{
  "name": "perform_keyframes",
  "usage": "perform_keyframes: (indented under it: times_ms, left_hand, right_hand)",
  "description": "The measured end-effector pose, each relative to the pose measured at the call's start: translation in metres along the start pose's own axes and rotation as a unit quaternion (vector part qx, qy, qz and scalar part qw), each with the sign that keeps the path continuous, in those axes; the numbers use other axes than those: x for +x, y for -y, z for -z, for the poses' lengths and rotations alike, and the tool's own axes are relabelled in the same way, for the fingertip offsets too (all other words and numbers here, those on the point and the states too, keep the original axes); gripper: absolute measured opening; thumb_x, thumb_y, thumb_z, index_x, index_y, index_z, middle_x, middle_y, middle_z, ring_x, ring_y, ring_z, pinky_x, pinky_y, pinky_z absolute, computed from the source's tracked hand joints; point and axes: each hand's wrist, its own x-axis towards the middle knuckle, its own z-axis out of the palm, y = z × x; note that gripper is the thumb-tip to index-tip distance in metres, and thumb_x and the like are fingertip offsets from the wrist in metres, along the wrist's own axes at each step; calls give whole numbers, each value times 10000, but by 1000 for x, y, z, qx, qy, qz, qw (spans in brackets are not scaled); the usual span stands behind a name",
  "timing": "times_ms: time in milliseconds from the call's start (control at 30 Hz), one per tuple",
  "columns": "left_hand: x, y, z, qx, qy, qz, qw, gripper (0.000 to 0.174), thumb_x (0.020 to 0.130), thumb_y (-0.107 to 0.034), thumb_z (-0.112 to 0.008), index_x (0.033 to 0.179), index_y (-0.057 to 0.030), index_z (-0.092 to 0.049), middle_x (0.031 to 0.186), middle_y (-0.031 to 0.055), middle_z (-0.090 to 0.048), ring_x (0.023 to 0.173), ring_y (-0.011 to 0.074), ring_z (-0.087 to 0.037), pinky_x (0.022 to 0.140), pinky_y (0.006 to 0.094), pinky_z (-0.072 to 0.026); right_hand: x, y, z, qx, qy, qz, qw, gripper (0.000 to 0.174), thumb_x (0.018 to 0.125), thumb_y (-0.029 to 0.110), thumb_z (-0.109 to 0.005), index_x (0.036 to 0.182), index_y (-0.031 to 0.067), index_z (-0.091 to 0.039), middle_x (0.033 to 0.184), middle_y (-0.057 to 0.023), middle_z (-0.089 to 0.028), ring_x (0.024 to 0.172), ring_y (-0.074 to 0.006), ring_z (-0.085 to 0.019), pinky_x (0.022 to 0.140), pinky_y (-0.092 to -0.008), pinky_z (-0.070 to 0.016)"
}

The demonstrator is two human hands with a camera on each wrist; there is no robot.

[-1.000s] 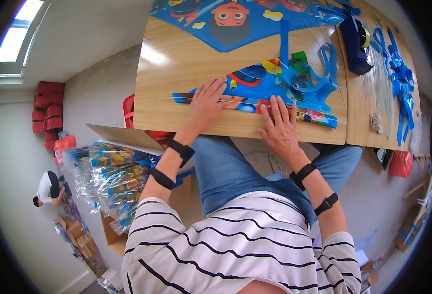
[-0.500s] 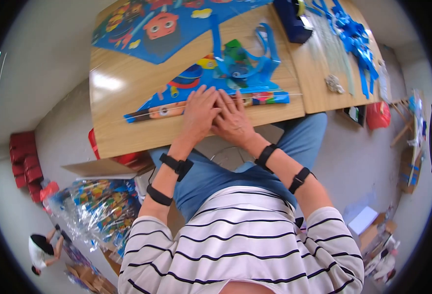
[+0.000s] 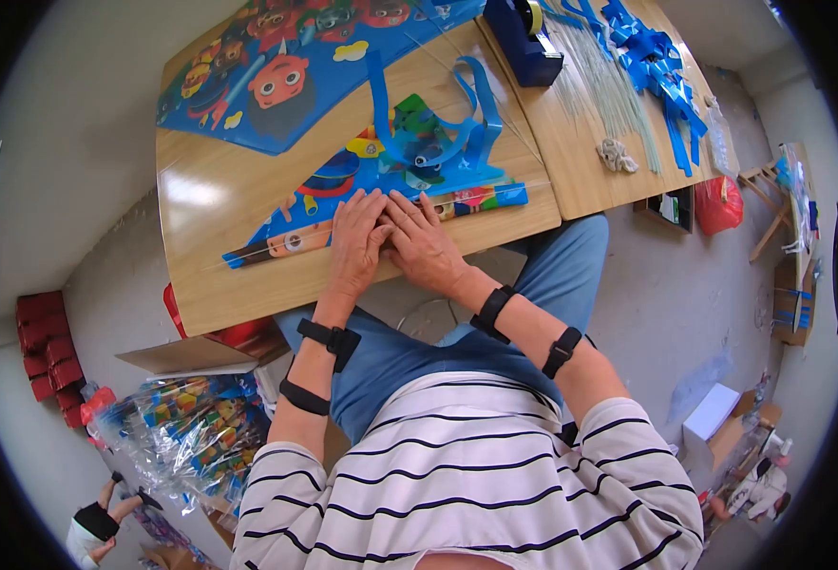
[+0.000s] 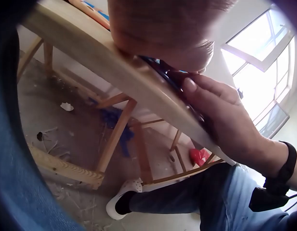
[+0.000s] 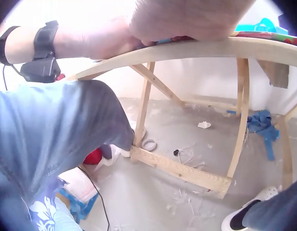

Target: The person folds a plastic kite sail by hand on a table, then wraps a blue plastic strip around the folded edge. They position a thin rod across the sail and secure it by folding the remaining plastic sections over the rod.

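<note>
A blue cartoon-printed plastic sheet (image 3: 276,220) lies on the wooden table (image 3: 212,285), its near edge folded into a narrow strip. A thin, pale rod runs along that strip. My left hand (image 3: 354,242) rests on the strip near its middle, fingers extended forward. Right beside it my right hand (image 3: 426,245) presses on the same strip, fingers mostly straight, the two hands touching. Blue ribbon straps (image 3: 484,119) stand up in loops from the sheet's far right part. In the left wrist view, the right hand (image 4: 230,110) lies at the table edge, thumb toward the other hand.
Another printed blue sheet (image 3: 310,95) lies farther back. A tape dispenser (image 3: 523,47), thin clear rods (image 3: 604,85), a blue ribbon pile (image 3: 652,57) and string (image 3: 617,155) occupy the right side. Wrapped goods (image 3: 186,418) stand at left. Another person (image 3: 96,522) is at lower left.
The hands, earlier apart along the folded strip, have come together at its middle and stay there. The head view has turned, shifting the table to the left.
</note>
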Motion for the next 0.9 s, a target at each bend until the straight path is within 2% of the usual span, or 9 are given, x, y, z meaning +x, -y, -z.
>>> perform_keyframes:
  times_ms: [133, 233, 367, 467, 567, 700, 767, 800, 900]
  left_hand:
    - [-2, 2, -2, 28, 3, -9, 1000, 432, 1023, -253, -664, 1416, -74, -660, 1522, 99, -610, 1487, 348, -471, 1272, 543, -266]
    - [-2, -1, -3, 49, 8, -9, 999, 431, 999, -226, -694, 1402, -73, -674, 1522, 87, -610, 1488, 337, -468, 1272, 541, -270]
    - [-2, -3, -3, 59, 4, -8, 998, 427, 989, -204, -702, 1394, -70, -680, 1525, 83, -605, 1486, 325, -469, 1273, 531, -276]
    - [-1, -3, -3, 66, 5, -9, 998, 419, 989, -196, -699, 1388, -71, -684, 1522, 84, -606, 1481, 319, -474, 1271, 523, -283]
    - [-2, -6, -2, 68, -2, -10, 998, 411, 984, -187, -701, 1379, -73, -690, 1513, 82, -612, 1477, 314, -479, 1268, 519, -292]
    - [-3, -3, -6, 76, -15, -17, 997, 414, 970, -182, -716, 1368, -73, -696, 1505, 73, -618, 1473, 310, -485, 1264, 516, -300]
    - [-3, -2, -6, 77, -16, -18, 997, 420, 963, -184, -724, 1367, -74, -697, 1506, 68, -617, 1473, 308, -485, 1263, 515, -301]
    - [-3, -3, -6, 77, -16, -18, 997, 423, 959, -185, -728, 1366, -74, -697, 1506, 65, -617, 1473, 307, -485, 1263, 515, -302]
    - [-3, -3, -6, 79, -15, -17, 997, 421, 957, -192, -731, 1361, -76, -701, 1507, 60, -617, 1472, 304, -486, 1261, 514, -303]
  right_hand:
    - [8, -18, 26, 5, -116, -38, 992, 530, 835, 172, -809, 1300, 4, -620, 1365, -210, -614, 1327, -404, -562, 1105, -565, -444]
    - [21, -55, 65, -94, -174, -237, 951, 413, 811, 189, -861, 1127, 15, -658, 1113, -168, -648, 1024, -383, -639, 868, -510, -507]
    - [43, -109, 89, -183, -141, -451, 862, 557, 747, 332, -925, 1151, 34, -684, 1177, -177, -640, 1174, -384, -595, 936, -469, -524]
    - [68, -121, 84, -154, -84, -482, 858, 534, 723, 338, -915, 1111, 27, -718, 1222, -186, -621, 1251, -386, -544, 998, -461, -512]
    - [86, -141, 60, -184, -139, -479, 847, 439, 712, 282, -832, 1056, 18, -762, 1140, -247, -691, 1097, -444, -649, 972, -495, -535]
    - [104, -176, 67, 180, -203, -482, 833, 243, 829, 128, -714, 996, -47, -736, 1048, -266, -729, 895, -434, -731, 821, -504, -594]
    - [110, -188, 71, 456, -291, -429, 723, 173, 877, 37, -643, 982, -79, -716, 1001, -259, -737, 810, -412, -751, 742, -486, -612]
    - [117, -171, 100, 565, -284, -449, 631, 168, 923, -52, -568, 1046, -119, -662, 990, -220, -720, 843, -341, -743, 750, -424, -621]
    - [114, -209, 136, 695, -236, -442, 516, 199, 945, -32, -595, 1129, -105, -612, 999, -211, -711, 836, -325, -721, 770, -413, -624]
